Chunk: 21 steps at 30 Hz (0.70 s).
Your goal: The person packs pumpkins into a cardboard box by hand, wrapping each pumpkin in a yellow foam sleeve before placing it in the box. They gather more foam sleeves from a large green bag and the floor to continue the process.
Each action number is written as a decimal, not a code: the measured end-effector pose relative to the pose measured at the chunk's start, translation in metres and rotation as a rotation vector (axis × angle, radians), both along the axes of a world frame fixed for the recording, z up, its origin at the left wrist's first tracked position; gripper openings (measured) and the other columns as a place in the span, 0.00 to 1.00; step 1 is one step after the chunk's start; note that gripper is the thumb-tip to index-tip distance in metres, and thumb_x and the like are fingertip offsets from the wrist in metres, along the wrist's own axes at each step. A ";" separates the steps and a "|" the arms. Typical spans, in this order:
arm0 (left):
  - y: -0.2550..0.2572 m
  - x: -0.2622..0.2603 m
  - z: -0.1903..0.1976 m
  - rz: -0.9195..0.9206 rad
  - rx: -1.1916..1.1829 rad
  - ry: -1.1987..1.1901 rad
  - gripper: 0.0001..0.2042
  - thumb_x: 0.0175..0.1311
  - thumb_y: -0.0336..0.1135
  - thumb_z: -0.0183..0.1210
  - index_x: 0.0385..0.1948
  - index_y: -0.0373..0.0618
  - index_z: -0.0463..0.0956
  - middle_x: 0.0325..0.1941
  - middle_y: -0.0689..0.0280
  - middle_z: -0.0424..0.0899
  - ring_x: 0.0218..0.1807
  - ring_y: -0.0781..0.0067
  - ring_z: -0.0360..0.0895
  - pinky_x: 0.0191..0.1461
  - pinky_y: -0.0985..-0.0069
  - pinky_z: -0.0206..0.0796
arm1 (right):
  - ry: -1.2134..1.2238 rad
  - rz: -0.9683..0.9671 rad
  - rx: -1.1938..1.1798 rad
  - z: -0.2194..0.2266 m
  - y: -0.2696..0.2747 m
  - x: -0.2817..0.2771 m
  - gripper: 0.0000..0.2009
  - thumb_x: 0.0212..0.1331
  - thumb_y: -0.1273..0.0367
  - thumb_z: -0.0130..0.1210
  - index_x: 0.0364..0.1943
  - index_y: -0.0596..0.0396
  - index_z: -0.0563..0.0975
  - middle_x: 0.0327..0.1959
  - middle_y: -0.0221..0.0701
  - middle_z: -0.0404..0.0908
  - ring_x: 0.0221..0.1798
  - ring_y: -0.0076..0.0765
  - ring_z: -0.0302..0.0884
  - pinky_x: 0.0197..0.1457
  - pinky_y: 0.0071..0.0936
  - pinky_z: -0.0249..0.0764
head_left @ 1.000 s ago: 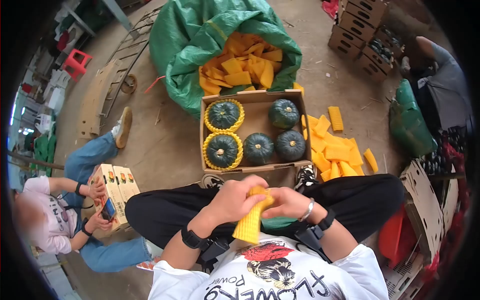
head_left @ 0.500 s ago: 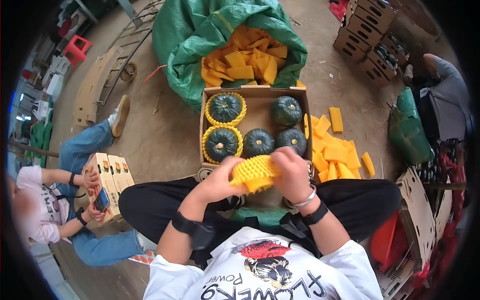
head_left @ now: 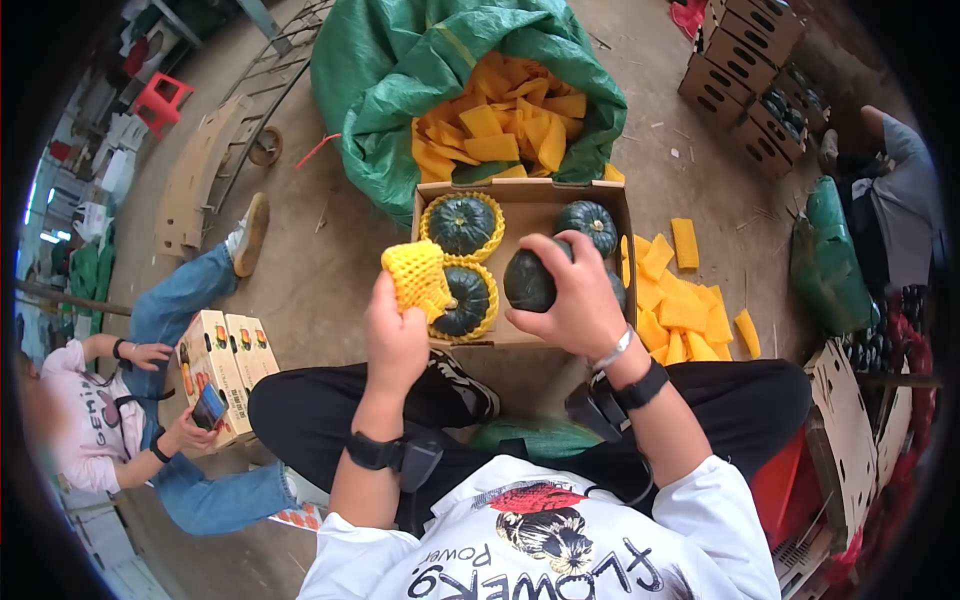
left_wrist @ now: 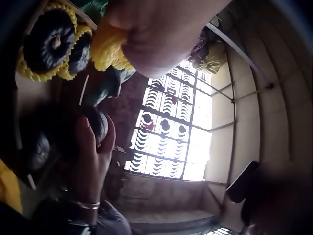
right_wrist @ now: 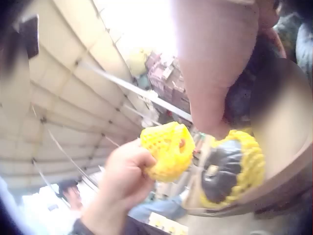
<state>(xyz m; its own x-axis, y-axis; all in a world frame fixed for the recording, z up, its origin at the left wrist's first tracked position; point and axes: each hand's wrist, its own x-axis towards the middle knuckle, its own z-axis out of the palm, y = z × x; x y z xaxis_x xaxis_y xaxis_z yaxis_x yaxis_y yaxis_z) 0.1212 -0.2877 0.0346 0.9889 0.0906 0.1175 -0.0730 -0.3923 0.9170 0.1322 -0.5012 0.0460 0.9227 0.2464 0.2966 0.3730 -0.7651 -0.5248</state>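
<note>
Pumpkin (head_left: 527, 284) in the right grip (head_left: 585, 303), curled wide, likely to suit its roundness; left grip (head_left: 396, 338) pinches the yellow net (head_left: 412, 276)!

Pumpkins (head_left: 461, 224) in box (head_left: 528, 212), sack (head_left: 378, 112) behind.

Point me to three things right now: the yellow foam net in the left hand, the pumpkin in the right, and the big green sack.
Yellow foam net (head_left: 413, 275): head view, on its mesh side.
Held pumpkin (head_left: 528, 286): head view, on its uncovered dark rind.
Green sack (head_left: 372, 132): head view, on its outer wall.
</note>
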 end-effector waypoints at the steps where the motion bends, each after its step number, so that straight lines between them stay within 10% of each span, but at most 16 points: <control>1: -0.005 -0.004 0.005 -0.183 -0.153 0.095 0.21 0.54 0.26 0.55 0.52 0.37 0.64 0.43 0.56 0.77 0.45 0.57 0.76 0.55 0.67 0.64 | -0.022 -0.067 0.122 0.011 0.003 -0.007 0.31 0.36 0.59 0.68 0.50 0.48 0.72 0.44 0.44 0.67 0.46 0.51 0.69 0.51 0.39 0.70; 3: -0.019 -0.012 0.013 -0.547 -0.456 0.284 0.32 0.51 0.28 0.64 0.59 0.39 0.58 0.54 0.64 0.72 0.54 0.70 0.71 0.59 0.72 0.63 | -0.089 -0.125 0.298 0.014 0.012 -0.018 0.22 0.41 0.61 0.65 0.44 0.50 0.76 0.42 0.42 0.68 0.44 0.46 0.69 0.48 0.35 0.69; 6: -0.045 -0.028 -0.001 -0.371 -0.656 0.271 0.41 0.42 0.30 0.72 0.61 0.41 0.57 0.55 0.66 0.69 0.56 0.75 0.68 0.61 0.74 0.60 | -0.077 -0.134 0.428 0.000 0.022 -0.032 0.10 0.52 0.66 0.57 0.39 0.49 0.79 0.31 0.39 0.69 0.37 0.44 0.69 0.39 0.34 0.69; 9: -0.036 -0.041 0.002 -0.562 -0.925 0.354 0.40 0.44 0.28 0.70 0.62 0.41 0.56 0.57 0.65 0.69 0.58 0.73 0.67 0.63 0.73 0.58 | 0.808 -0.197 1.361 -0.021 -0.016 -0.031 0.13 0.62 0.64 0.48 0.44 0.56 0.77 0.27 0.28 0.73 0.28 0.31 0.71 0.34 0.34 0.72; 11: -0.038 -0.049 0.008 -0.628 -1.112 0.437 0.40 0.45 0.30 0.69 0.62 0.41 0.55 0.58 0.65 0.68 0.59 0.72 0.67 0.63 0.73 0.57 | 1.041 -0.018 1.725 -0.035 -0.007 -0.043 0.15 0.64 0.64 0.46 0.49 0.58 0.72 0.43 0.33 0.77 0.44 0.28 0.75 0.48 0.30 0.73; 13: -0.040 -0.051 0.016 -0.696 -1.297 0.516 0.40 0.46 0.31 0.68 0.63 0.41 0.54 0.59 0.64 0.68 0.60 0.71 0.66 0.64 0.72 0.56 | 1.096 -0.010 1.635 -0.018 0.009 -0.069 0.16 0.64 0.65 0.46 0.51 0.59 0.71 0.50 0.34 0.75 0.48 0.26 0.74 0.52 0.26 0.71; 15: -0.038 -0.048 0.021 -0.673 -1.275 0.646 0.41 0.48 0.35 0.68 0.63 0.41 0.53 0.59 0.64 0.67 0.61 0.70 0.65 0.65 0.71 0.55 | 0.656 0.257 1.366 -0.032 0.001 -0.052 0.15 0.64 0.67 0.47 0.51 0.62 0.71 0.46 0.31 0.76 0.44 0.23 0.74 0.48 0.23 0.71; 17: -0.035 -0.047 0.022 -0.601 -1.233 0.633 0.39 0.49 0.33 0.68 0.63 0.40 0.53 0.59 0.62 0.67 0.60 0.70 0.65 0.63 0.71 0.57 | 0.486 -0.058 1.158 -0.046 -0.014 -0.033 0.14 0.63 0.68 0.49 0.50 0.60 0.71 0.41 0.32 0.77 0.39 0.24 0.73 0.42 0.25 0.70; 18: -0.036 -0.047 0.016 -0.459 -0.999 0.464 0.38 0.50 0.32 0.67 0.62 0.39 0.53 0.58 0.61 0.67 0.59 0.70 0.66 0.63 0.72 0.58 | 0.414 -0.311 0.654 0.004 -0.009 -0.039 0.14 0.60 0.70 0.52 0.49 0.57 0.72 0.36 0.33 0.76 0.35 0.26 0.71 0.38 0.24 0.67; 21: -0.037 -0.041 0.015 -0.305 -0.653 0.194 0.35 0.52 0.30 0.66 0.61 0.37 0.54 0.56 0.58 0.68 0.57 0.69 0.67 0.60 0.73 0.61 | 0.046 -0.078 0.540 -0.010 -0.009 -0.052 0.16 0.58 0.70 0.54 0.51 0.54 0.72 0.38 0.34 0.74 0.37 0.27 0.70 0.40 0.24 0.67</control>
<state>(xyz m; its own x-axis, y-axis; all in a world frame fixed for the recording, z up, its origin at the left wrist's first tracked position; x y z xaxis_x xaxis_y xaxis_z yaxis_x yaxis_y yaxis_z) 0.0799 -0.3251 0.0493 0.9789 -0.1993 -0.0455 0.0954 0.2486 0.9639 0.0805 -0.5104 0.0364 0.9471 0.0000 0.3211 0.2933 -0.4066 -0.8652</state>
